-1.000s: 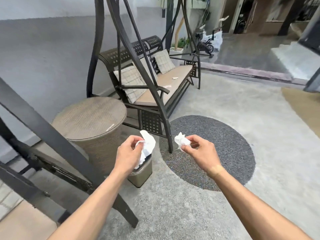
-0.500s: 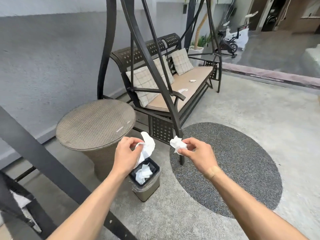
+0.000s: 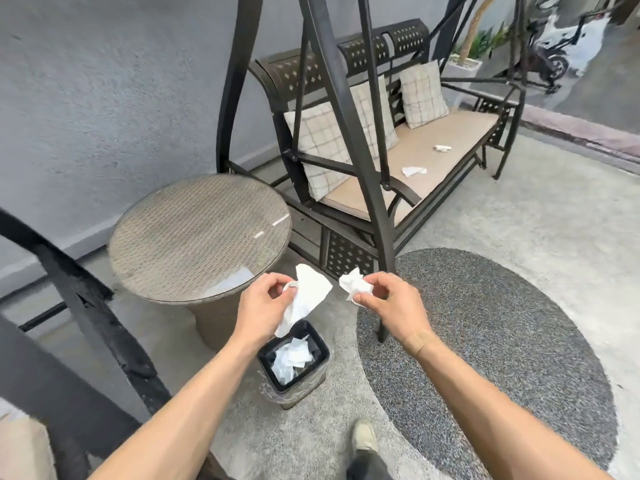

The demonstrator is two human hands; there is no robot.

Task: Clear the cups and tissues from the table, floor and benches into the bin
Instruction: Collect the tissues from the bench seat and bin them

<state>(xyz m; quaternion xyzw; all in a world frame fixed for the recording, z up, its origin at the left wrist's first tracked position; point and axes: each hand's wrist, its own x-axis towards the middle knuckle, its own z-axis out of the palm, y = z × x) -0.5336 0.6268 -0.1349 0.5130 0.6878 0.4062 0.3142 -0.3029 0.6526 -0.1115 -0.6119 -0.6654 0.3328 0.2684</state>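
Note:
My left hand [image 3: 265, 308] grips a white tissue [image 3: 306, 296] that hangs down just above the small square bin [image 3: 320, 370]. The bin stands on the floor beside the round table and holds several white tissues. My right hand [image 3: 394, 306] pinches a crumpled tissue [image 3: 355, 284] a little to the right of the bin and above it. Two more tissues lie on the swing bench seat [image 3: 426, 152]: one [image 3: 414, 171] near the middle, one [image 3: 442, 147] further back.
A round wicker table [image 3: 199, 237] with a glass top stands left of the bin. The swing bench's dark frame post [image 3: 377, 216] rises just behind my hands. A dark round floor patch [image 3: 502, 341] lies to the right. My shoe [image 3: 363, 436] is near the bottom. A bike [image 3: 550, 60] is far back.
The view has come closer to the bin and tilted down, so its inside now shows more fully. Both hands still hold their tissues, now nearer above the bin.

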